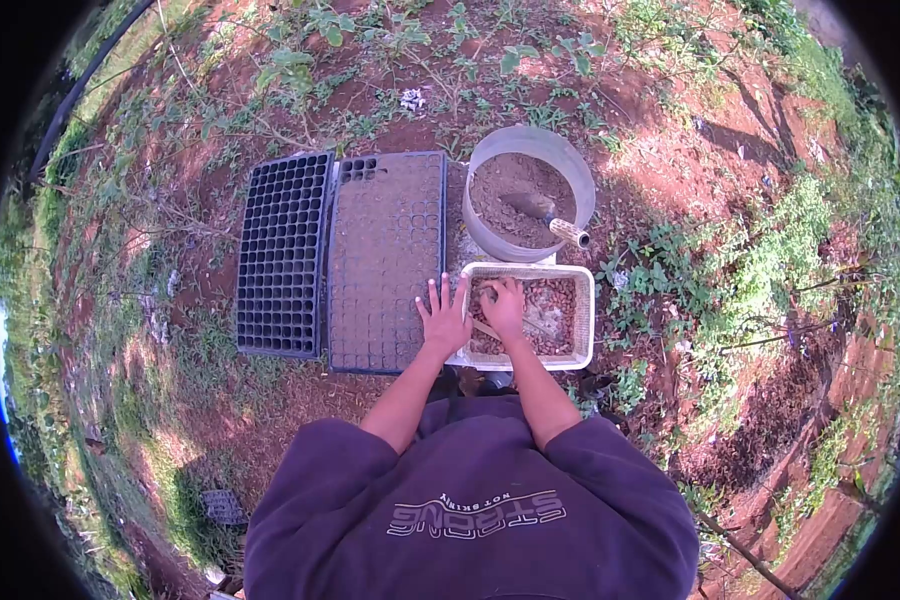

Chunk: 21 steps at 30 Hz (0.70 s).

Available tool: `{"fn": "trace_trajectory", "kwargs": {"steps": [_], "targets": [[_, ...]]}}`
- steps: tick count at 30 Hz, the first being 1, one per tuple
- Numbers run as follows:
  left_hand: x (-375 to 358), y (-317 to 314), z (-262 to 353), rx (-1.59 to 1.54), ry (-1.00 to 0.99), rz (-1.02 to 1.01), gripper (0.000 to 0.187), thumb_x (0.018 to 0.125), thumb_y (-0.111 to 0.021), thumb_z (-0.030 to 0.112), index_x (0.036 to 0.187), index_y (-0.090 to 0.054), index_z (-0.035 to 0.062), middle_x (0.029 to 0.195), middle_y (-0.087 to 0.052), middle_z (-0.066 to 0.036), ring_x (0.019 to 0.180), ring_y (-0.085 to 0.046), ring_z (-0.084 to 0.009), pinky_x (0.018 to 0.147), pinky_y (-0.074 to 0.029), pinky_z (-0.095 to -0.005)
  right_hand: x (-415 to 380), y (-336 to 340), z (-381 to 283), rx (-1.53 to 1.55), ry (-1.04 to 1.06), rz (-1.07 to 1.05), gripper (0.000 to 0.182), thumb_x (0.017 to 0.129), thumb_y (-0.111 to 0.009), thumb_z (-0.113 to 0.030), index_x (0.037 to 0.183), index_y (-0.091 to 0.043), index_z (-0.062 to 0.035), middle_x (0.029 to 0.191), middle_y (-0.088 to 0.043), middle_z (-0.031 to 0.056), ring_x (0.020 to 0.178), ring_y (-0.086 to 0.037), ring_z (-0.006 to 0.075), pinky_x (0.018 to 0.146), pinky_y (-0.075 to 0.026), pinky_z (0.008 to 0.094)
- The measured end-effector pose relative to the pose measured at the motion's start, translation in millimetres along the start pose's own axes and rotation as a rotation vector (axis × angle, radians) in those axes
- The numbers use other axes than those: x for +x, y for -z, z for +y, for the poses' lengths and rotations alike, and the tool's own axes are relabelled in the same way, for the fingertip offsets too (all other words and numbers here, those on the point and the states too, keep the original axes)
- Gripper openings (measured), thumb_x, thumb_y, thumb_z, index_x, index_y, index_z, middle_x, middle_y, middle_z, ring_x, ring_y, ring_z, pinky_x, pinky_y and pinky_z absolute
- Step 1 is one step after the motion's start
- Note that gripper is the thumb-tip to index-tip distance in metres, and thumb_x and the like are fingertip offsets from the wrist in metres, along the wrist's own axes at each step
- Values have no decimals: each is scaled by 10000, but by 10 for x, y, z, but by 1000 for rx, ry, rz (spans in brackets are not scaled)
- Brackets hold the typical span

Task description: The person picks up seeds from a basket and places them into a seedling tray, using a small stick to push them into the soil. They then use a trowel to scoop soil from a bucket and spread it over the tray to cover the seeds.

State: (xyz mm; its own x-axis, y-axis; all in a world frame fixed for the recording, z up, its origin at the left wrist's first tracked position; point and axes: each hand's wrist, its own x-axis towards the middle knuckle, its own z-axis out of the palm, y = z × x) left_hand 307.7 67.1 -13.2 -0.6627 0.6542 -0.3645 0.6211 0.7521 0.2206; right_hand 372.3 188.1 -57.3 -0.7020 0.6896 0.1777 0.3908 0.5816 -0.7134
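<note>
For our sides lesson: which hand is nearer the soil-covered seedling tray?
Left. The left hand overlaps the soil-covered seedling tray at its right edge; the right hand is farther off, inside the white basket.

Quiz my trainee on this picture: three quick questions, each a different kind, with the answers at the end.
1. Which hand reaches into the white basket: A, left; B, right; C, neither?
2. True or false: the trowel lies on the ground.
3. Fill in the blank: the black tray nearer the basket is mostly covered with ____.

Key:
1. B, the right hand.
2. False; it rests in the round container.
3. Soil.
</note>
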Motion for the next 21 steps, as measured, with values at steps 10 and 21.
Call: {"fn": "trace_trajectory", "kwargs": {"steps": [10,21], "targets": [[-11,-103,13,-44,14,75,862,849,-572,313,1522,-44,203,1564,-71,-172,1430,-37,-429,1089,-122,-662,33,387,-170,194,189,93,164,700,-673,-61,840,-587,-51,859,-555,113,866,-518,309,795,-430,406],[26,317,-236,-203,-97,276,695,829,-615,270,1446,-314,163,1545,-92,-179,1419,-52,-439,1091,-133,-659,137,198,-526,329,220,159,175,708,-689,-24,811,-548,-17,773,-566,112,707,-551,245,619,-465,342]]}}
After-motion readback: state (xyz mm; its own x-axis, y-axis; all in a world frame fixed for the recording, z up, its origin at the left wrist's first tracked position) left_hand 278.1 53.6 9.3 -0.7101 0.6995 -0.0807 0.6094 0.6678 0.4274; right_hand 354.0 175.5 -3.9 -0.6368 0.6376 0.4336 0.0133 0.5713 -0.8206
